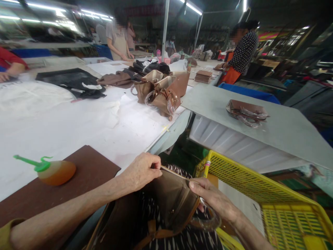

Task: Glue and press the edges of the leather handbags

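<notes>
A brown handbag (170, 199) rests over my lap, its lining and a zipped inner pocket showing. My left hand (145, 170) pinches the left end of the bag's top edge between thumb and fingers. At the right end of that same edge, my right hand (210, 194) grips the bag, thumb on the near side. A plastic-wrapped handle (208, 218) hangs just below my right hand. To the left lies a glue bottle (56, 172) with a green nozzle and orange liquid, on a dark brown sheet (91, 166).
Several brown handbags (161, 90) stand on the white table (104, 128). Another wrapped bag (247, 111) lies on the grey-green table (286, 118) at right. A yellow crate (281, 198) sits beside my right arm. A person in a dotted top (244, 48) and other people work farther back.
</notes>
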`<state>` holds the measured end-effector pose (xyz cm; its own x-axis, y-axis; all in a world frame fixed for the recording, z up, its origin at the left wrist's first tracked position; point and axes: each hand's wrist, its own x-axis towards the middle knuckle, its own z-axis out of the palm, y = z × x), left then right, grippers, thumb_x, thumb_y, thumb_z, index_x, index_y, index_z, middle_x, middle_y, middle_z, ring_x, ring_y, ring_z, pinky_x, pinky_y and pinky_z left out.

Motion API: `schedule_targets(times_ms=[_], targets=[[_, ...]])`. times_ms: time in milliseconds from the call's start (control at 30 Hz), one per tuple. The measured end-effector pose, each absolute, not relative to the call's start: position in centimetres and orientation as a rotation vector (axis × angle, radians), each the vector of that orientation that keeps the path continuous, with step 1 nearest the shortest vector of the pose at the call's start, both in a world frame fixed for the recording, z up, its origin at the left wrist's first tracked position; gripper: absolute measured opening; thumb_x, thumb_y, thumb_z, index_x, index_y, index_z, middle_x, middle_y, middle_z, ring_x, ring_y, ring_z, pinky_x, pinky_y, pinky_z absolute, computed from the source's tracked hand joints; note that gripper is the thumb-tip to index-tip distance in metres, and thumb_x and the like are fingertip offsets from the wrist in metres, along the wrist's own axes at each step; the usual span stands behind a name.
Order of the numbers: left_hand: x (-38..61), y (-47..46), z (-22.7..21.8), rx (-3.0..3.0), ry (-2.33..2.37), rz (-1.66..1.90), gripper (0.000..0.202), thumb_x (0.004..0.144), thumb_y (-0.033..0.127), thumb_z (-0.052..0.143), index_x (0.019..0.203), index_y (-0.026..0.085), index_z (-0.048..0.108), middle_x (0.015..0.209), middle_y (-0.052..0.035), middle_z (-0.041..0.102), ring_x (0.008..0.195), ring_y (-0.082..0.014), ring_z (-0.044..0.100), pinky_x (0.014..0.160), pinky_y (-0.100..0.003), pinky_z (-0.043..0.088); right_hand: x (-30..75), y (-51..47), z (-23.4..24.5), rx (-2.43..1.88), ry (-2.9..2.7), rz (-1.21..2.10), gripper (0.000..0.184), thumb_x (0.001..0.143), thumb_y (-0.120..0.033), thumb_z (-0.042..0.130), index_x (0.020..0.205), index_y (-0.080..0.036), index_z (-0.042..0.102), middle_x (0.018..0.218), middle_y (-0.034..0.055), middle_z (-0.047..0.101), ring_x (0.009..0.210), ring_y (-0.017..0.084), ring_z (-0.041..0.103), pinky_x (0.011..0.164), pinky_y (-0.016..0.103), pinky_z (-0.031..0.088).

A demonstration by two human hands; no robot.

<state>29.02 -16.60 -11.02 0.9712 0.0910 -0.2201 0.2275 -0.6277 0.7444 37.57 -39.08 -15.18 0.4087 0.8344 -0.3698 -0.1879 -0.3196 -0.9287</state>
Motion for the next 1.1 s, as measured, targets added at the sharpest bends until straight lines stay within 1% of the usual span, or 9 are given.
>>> schedule_targets(times_ms=[167,367,667,833,1000,1100], targets=[[29.0,-16.8,-11.2,2.313,0.27,-0.12,0.017,0.065,0.019,0.051,0.054,0.018,0.038,0.051,0.0055,0.038,0.053,-0.01,0.036,0.05,-0.022,0.024,37.5,-39.0,-15.0,-1.593,-0.585,1.154,0.047,0.078,-0.058,0.046,0.06,-0.015,0.05,0.05,-0.0041,0.044,0.043,0.007,0.039,0.04,0.018,0.032],[29.1,-16.8,-11.8,2.42,0.248,-0.065,0.017,0.067,0.021,0.051,0.055,0.018,0.04,0.052,0.0051,0.041,0.053,-0.0098,0.037,0.051,-0.022,0.024,37.3,-39.1,-14.9,-1.603,-0.591,1.154,0.045,0.081,-0.055,0.045,0.06,-0.015,0.048,0.051,-0.0037,0.043,0.043,0.007,0.038,0.04,0.018,0.032],[29.3,-16.8,-12.0,2.436,0.245,-0.059,0.02,0.067,0.021,0.052,0.053,0.017,0.037,0.05,0.0053,0.037,0.051,-0.0091,0.035,0.05,-0.022,0.023,37.3,-39.1,-14.8,-1.615,-0.609,1.146,0.045,0.08,-0.056,0.044,0.06,-0.015,0.047,0.052,-0.0037,0.042,0.044,0.007,0.038,0.04,0.019,0.033],[29.5,-16.9,-12.1,2.444,0.296,-0.073,0.019,0.066,0.02,0.052,0.053,0.017,0.038,0.049,0.0053,0.039,0.051,-0.0092,0.036,0.05,-0.022,0.023,37.3,-39.2,-14.8,-1.626,-0.61,1.144,0.045,0.08,-0.056,0.044,0.06,-0.016,0.047,0.053,-0.0039,0.041,0.045,0.007,0.038,0.04,0.019,0.034],[29.6,-16.8,-12.3,2.45,0.302,-0.063,0.02,0.065,0.018,0.051,0.053,0.017,0.035,0.049,0.0055,0.037,0.052,-0.0092,0.036,0.05,-0.022,0.023,37.3,-39.2,-14.9,-1.631,-0.614,1.141,0.044,0.081,-0.055,0.044,0.061,-0.016,0.047,0.053,-0.0042,0.04,0.045,0.007,0.037,0.041,0.018,0.034],[29.6,-16.7,-12.2,2.432,0.3,-0.059,0.019,0.064,0.017,0.051,0.055,0.018,0.034,0.05,0.006,0.038,0.052,-0.0092,0.036,0.049,-0.022,0.023,37.3,-39.2,-14.6,-1.644,-0.625,1.132,0.044,0.08,-0.056,0.045,0.061,-0.016,0.047,0.053,-0.0042,0.039,0.046,0.008,0.038,0.041,0.019,0.035]])
